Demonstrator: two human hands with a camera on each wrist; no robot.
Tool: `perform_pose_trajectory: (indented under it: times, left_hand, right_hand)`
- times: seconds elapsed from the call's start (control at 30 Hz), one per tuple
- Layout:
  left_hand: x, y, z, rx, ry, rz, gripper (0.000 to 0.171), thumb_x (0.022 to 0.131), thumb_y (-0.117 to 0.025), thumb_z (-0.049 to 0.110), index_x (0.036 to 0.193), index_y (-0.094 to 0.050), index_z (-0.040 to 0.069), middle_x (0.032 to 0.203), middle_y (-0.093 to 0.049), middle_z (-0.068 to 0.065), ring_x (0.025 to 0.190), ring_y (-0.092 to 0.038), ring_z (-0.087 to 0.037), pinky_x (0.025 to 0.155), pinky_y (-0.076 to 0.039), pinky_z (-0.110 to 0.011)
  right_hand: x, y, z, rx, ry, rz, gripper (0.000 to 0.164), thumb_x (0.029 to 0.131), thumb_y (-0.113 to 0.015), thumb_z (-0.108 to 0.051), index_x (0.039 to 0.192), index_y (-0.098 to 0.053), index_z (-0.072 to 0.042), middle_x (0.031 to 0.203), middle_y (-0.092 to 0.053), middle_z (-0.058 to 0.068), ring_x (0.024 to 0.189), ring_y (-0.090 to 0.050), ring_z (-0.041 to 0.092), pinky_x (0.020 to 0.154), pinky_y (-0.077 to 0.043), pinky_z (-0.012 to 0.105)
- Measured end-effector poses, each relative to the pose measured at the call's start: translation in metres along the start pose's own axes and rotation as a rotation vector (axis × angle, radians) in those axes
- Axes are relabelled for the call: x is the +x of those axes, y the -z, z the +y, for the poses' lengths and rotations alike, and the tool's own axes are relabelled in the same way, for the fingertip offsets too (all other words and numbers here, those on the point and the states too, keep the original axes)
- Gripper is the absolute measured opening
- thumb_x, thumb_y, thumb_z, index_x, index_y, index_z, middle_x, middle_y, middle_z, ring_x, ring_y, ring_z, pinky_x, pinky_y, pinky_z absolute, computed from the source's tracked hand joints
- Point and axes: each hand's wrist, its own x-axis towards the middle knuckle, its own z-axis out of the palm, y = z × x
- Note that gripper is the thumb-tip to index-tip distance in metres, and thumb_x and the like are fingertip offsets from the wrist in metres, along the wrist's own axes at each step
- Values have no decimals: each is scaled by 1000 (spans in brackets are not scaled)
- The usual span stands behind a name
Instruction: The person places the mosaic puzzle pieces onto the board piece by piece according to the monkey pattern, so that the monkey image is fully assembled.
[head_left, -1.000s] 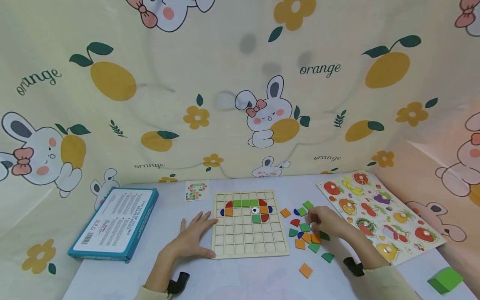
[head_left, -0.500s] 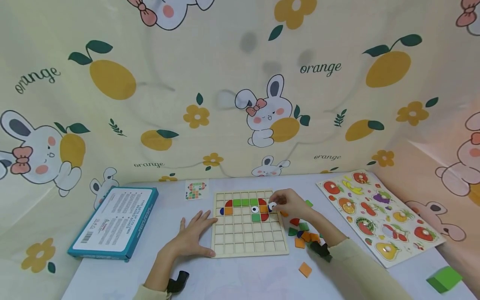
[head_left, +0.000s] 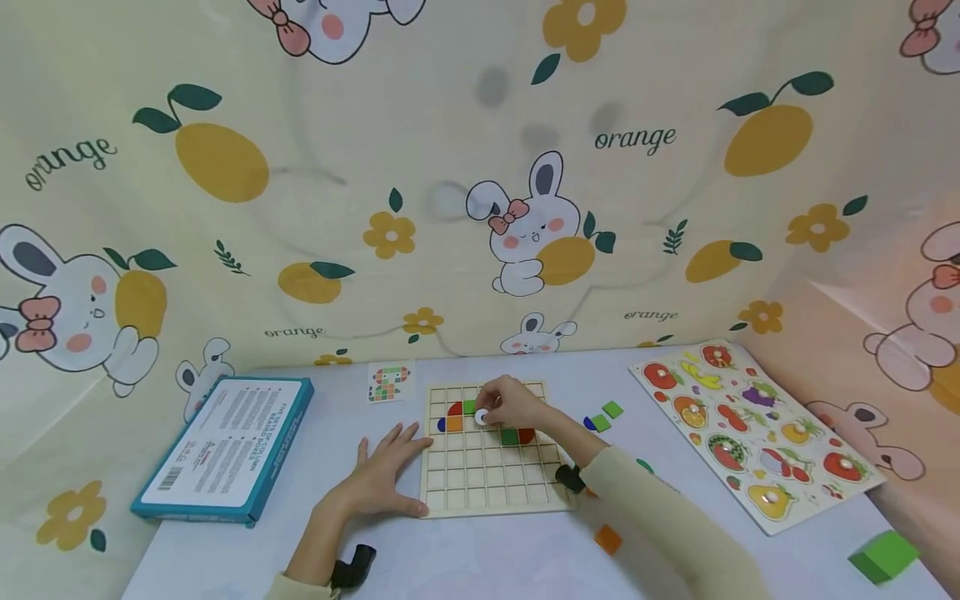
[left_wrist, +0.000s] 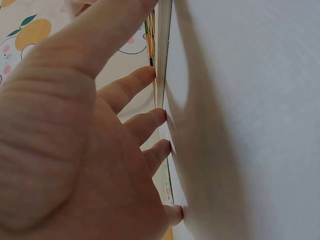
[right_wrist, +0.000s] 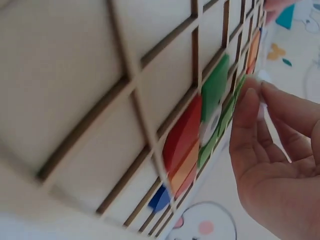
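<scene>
On the table lies a wooden grid board (head_left: 480, 479). My right hand (head_left: 513, 406) is over its upper part, thumb and fingertips pinching a small round white eye piece (head_left: 482, 417). In the right wrist view, that piece (right_wrist: 263, 79) shows at the fingertips beside a row of green tiles. Another eye piece (right_wrist: 210, 125) sits in a cell near a red piece (right_wrist: 181, 132) and a blue piece (right_wrist: 160, 198). Spread out on the table, my left hand (head_left: 382, 479) has fingertips and thumb at the board's left edge; the left wrist view shows those fingers (left_wrist: 145, 122) extended.
Behind the board lies a picture card (head_left: 391, 382). A blue box (head_left: 225, 446) is at left and a fruit puzzle board (head_left: 750, 433) at right. Loose pieces, including an orange tile (head_left: 608, 539), lie right of the board, partly under the right forearm. A green block (head_left: 885, 557) stands front right.
My right hand has moved left from the loose pieces, past the board's right edge, to its upper middle, carrying the eye piece. The left hand keeps its place at the board's edge.
</scene>
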Motion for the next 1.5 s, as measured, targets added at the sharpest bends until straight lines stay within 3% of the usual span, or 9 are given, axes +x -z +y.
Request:
perform_pose_trajectory:
  times: [0.3,0.63,1.0,1.13,1.33,1.5]
  left_hand:
    - [-1,0,-1,0,-12,5,101,65,-89,51,149,-47,16,162,-26,-14,151,-9,-41,106,9,-78]
    - [0,0,-2,-5,-7,4,100,64,-90,51,149,-48,17,163,-26,-13,151,-9,-40,105,10,-78]
    - [0,-2,-3,-5,-8,7,100,64,-90,52,148,-48,18,163,-27,-13,151,-9,-40,105,10,-78]
    - [2,-3,-3,-2,-7,8,100,64,-89,53,148,-48,19,163,-27,-13,151,-9,-40,105,10,-78]
    - [3,-5,-3,8,-2,-1,101,64,-88,55,149,-47,20,163,-25,-12,151,-8,-39,106,10,-77]
    - [1,-3,-3,-1,-2,6,101,64,-89,53,149,-47,19,163,-25,-13,151,-9,-40,106,11,-77]
  right_hand:
    - [15,-19,-6,-104,-69,33,11,82,-72,10,88,-71,2,75,-61,0,72,-52,11,64,-47,22]
    - [13,-22,-12,-242,-139,54,10,85,-77,-1,90,-73,-9,81,-64,-5,77,-56,12,71,-50,28]
    - [9,-25,-16,-379,-79,68,8,85,-78,-6,90,-74,-10,76,-62,-5,70,-54,10,64,-47,27]
    - [4,-18,-18,-345,-69,99,10,87,-75,-5,97,-76,-6,78,-63,-3,69,-53,10,60,-45,25]
    - [-15,10,-17,-242,-35,159,9,91,-70,-4,98,-75,0,78,-62,0,67,-51,13,58,-44,26]
    - [-27,19,-8,-350,7,58,21,94,-69,-14,110,-74,-2,94,-64,4,74,-51,16,63,-45,29]
